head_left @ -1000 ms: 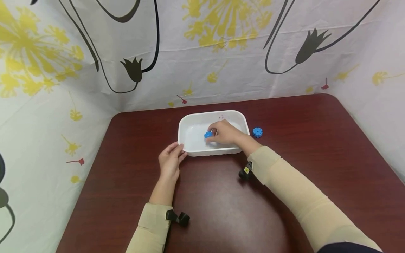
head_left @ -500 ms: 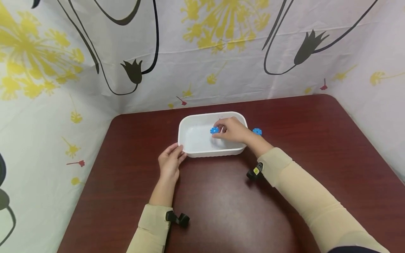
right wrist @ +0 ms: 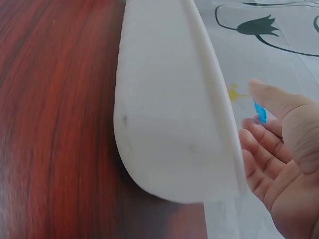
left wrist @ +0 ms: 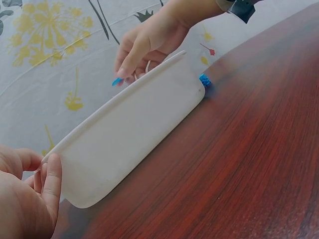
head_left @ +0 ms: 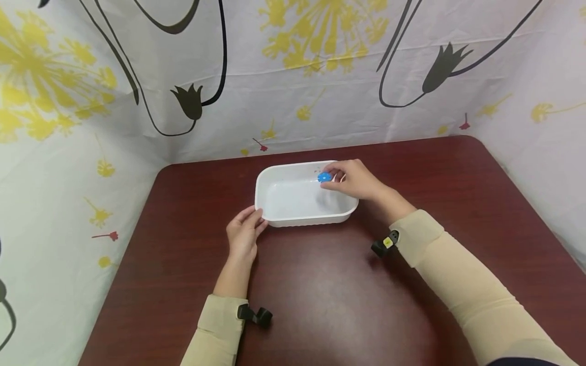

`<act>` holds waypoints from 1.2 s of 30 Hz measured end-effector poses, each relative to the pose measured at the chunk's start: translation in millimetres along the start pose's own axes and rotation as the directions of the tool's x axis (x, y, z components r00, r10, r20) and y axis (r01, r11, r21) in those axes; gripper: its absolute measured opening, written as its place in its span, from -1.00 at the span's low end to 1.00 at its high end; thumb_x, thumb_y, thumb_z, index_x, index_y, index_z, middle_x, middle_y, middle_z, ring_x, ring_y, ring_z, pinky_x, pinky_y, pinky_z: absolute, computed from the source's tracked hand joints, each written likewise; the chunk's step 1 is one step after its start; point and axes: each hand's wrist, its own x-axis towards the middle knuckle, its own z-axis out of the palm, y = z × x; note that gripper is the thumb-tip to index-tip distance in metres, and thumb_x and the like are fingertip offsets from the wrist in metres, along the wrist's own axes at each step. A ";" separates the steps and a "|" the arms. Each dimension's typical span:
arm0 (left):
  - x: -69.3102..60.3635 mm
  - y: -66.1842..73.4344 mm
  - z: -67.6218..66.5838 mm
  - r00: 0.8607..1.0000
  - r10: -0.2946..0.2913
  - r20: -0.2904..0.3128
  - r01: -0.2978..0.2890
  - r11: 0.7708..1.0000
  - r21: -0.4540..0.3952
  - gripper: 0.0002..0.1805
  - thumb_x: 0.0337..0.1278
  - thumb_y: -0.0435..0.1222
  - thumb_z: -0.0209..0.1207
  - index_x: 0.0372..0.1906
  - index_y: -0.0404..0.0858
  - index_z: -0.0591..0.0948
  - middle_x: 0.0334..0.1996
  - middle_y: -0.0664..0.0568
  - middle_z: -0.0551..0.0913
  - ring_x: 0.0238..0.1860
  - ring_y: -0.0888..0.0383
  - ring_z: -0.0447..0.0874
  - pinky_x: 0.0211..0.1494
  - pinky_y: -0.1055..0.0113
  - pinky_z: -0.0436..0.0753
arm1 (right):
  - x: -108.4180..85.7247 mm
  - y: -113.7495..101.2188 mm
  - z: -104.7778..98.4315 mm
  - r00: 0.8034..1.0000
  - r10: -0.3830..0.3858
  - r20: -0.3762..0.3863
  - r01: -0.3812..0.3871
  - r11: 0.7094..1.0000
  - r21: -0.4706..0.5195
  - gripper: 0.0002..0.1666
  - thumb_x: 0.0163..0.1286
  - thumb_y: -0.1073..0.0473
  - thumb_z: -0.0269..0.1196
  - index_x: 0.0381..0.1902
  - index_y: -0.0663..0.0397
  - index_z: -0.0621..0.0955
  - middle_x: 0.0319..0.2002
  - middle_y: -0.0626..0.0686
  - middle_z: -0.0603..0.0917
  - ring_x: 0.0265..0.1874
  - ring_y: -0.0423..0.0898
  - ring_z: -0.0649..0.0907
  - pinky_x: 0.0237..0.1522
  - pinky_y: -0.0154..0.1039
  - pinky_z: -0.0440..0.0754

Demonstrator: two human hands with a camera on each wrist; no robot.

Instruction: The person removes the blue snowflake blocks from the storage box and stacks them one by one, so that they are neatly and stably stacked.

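A white rectangular plastic tray (head_left: 302, 220) stands near the back of the table. My left hand (head_left: 242, 234) grips its near left corner, thumb at the rim and fingers against the wall. Above the tray's right part, my right hand (head_left: 359, 179) pinches a blue notched plastic disc (head_left: 324, 177) between thumb and fingertips. The left wrist view shows that disc (left wrist: 117, 81) higher than the tray's rim. Thumb and fingers also close on the disc (right wrist: 260, 112) in the right wrist view. No other disc shows on the part of the tray floor in view.
Several blue discs (left wrist: 205, 80) lie stacked on the dark red wooden table (head_left: 320, 295), beside the tray's right end; the right hand hides them in the head view. A patterned white cloth (head_left: 293, 117) hangs behind the table and along both sides.
My right hand has lifted the blue disc from the tray's middle and moved it rightward and back, over the right part. The discs outside are now covered in the head view. My left hand stays put.
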 end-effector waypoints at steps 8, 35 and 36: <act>0.1 -0.7 -0.9 1.000 0.000 0.002 0.000 1.000 -0.002 -0.71 0.22 -0.50 0.30 0.03 -0.45 0.62 -0.29 -0.07 0.61 -0.37 0.20 0.65 -0.11 0.33 0.81 | -11.1 5.7 -16.5 0.996 0.052 -0.068 -0.052 0.999 -0.007 -0.58 0.24 0.15 0.50 0.00 0.24 0.70 -0.26 0.14 0.72 -0.34 -0.03 0.69 -0.26 -0.16 0.70; 1.6 -2.0 -1.7 1.000 0.004 0.011 -0.004 1.000 -0.004 -0.68 0.23 -0.50 0.29 0.07 -0.47 0.60 -0.31 -0.05 0.62 -0.37 0.20 0.65 -0.12 0.33 0.81 | -48.9 49.7 -27.3 0.941 0.212 -0.262 -0.213 0.977 0.028 -0.55 0.27 0.08 0.48 0.02 0.23 0.67 -0.30 0.11 0.66 -0.33 -0.03 0.61 -0.42 -0.46 0.53; 1.5 -2.1 -1.8 1.000 0.004 0.012 -0.004 1.000 -0.005 -0.68 0.23 -0.50 0.29 0.07 -0.48 0.60 -0.31 -0.05 0.62 -0.37 0.20 0.65 -0.12 0.32 0.81 | -50.7 51.7 -27.3 0.940 0.216 -0.265 -0.217 0.976 0.027 -0.54 0.27 0.08 0.48 0.02 0.24 0.67 -0.30 0.12 0.66 -0.33 -0.02 0.60 -0.42 -0.46 0.52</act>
